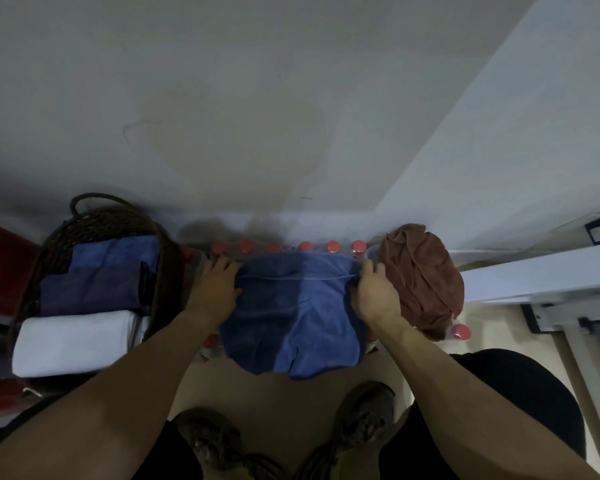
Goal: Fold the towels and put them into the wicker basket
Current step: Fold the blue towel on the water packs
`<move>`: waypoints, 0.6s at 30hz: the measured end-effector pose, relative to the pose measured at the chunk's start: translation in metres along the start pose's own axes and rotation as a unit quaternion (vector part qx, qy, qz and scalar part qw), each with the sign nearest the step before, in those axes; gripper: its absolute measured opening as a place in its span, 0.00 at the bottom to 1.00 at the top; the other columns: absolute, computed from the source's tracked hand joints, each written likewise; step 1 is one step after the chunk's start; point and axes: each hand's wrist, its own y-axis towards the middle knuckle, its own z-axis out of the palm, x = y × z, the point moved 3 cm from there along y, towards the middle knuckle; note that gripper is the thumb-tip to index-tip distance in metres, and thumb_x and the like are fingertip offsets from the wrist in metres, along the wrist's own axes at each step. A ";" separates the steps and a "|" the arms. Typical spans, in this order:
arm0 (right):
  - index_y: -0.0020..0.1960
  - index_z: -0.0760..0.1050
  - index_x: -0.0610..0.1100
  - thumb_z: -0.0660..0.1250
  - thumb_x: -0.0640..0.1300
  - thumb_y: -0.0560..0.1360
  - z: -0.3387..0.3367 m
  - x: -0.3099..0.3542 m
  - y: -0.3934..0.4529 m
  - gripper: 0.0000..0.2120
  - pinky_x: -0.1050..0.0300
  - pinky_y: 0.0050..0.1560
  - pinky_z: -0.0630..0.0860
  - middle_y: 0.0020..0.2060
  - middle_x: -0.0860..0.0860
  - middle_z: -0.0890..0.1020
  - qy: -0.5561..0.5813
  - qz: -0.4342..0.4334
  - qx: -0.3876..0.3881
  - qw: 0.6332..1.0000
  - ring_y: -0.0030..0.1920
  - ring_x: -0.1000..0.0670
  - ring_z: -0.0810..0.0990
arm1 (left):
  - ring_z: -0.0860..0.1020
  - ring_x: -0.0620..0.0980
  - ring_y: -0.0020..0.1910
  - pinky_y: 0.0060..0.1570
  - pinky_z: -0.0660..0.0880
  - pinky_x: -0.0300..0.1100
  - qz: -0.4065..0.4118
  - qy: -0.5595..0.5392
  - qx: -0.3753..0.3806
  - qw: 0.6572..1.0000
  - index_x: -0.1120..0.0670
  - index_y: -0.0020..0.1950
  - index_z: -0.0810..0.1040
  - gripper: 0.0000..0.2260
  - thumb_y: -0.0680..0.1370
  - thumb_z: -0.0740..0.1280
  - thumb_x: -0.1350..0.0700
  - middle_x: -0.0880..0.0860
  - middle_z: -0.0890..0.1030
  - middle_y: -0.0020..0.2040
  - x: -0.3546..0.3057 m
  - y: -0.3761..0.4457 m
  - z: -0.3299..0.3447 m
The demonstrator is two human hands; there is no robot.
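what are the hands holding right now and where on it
Both hands grip the blue towel at its far edge: left hand at the left corner, right hand at the right.

Matt blue cloth towel (291, 317); rough woven wicker basket (111, 220).
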 end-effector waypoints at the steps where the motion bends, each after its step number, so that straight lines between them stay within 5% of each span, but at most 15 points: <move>1: 0.72 0.62 0.46 0.64 0.40 0.77 0.000 0.002 0.001 0.25 0.45 0.59 0.78 0.66 0.43 0.68 -0.007 -0.033 -0.003 0.999 0.59 0.42 0.75 | 0.64 0.60 0.69 0.68 0.63 0.54 0.004 -0.016 -0.016 1.000 0.55 0.70 0.68 0.22 0.77 0.67 0.57 0.57 0.69 0.70 -0.002 0.000 0.000; 4: 0.76 0.59 0.50 0.66 0.38 0.74 0.000 0.008 0.005 0.33 0.43 0.68 0.71 0.71 0.44 0.63 -0.047 -0.113 0.037 0.992 0.69 0.40 0.65 | 0.75 0.59 0.57 0.57 0.73 0.52 0.004 -0.075 -0.032 0.997 0.58 0.60 0.76 0.13 0.75 0.66 0.61 0.57 0.78 0.58 -0.008 -0.003 -0.005; 7: 0.72 0.67 0.49 0.65 0.39 0.75 0.004 0.004 0.008 0.26 0.45 0.70 0.68 0.68 0.47 0.68 -0.049 -0.127 0.053 0.989 0.66 0.43 0.65 | 0.80 0.57 0.43 0.41 0.76 0.47 0.001 -0.077 -0.003 0.997 0.59 0.44 0.80 0.04 0.74 0.67 0.59 0.57 0.81 0.42 -0.012 -0.003 -0.015; 9: 0.66 0.73 0.49 0.64 0.40 0.76 0.003 0.000 0.008 0.19 0.49 0.67 0.70 0.64 0.48 0.71 -0.024 -0.127 0.026 0.991 0.62 0.46 0.68 | 0.78 0.56 0.39 0.38 0.76 0.48 0.006 -0.089 0.007 0.996 0.59 0.39 0.78 0.06 0.74 0.68 0.57 0.56 0.79 0.37 -0.013 -0.005 -0.023; 14: 0.52 0.82 0.45 0.62 0.37 0.76 -0.006 0.000 0.009 0.12 0.53 0.61 0.74 0.53 0.45 0.81 -0.007 -0.119 0.008 0.993 0.53 0.45 0.75 | 0.72 0.47 0.32 0.30 0.66 0.38 0.003 -0.149 -0.041 0.988 0.56 0.37 0.73 0.11 0.77 0.68 0.55 0.51 0.73 0.33 -0.010 -0.009 -0.041; 18: 0.50 0.81 0.39 0.61 0.33 0.77 -0.018 -0.001 0.007 0.11 0.55 0.52 0.78 0.45 0.46 0.84 0.081 -0.044 -0.016 0.996 0.44 0.45 0.82 | 0.74 0.44 0.39 0.36 0.68 0.33 -0.002 -0.283 -0.062 0.957 0.54 0.48 0.76 0.01 0.79 0.67 0.58 0.50 0.77 0.42 -0.017 -0.016 -0.053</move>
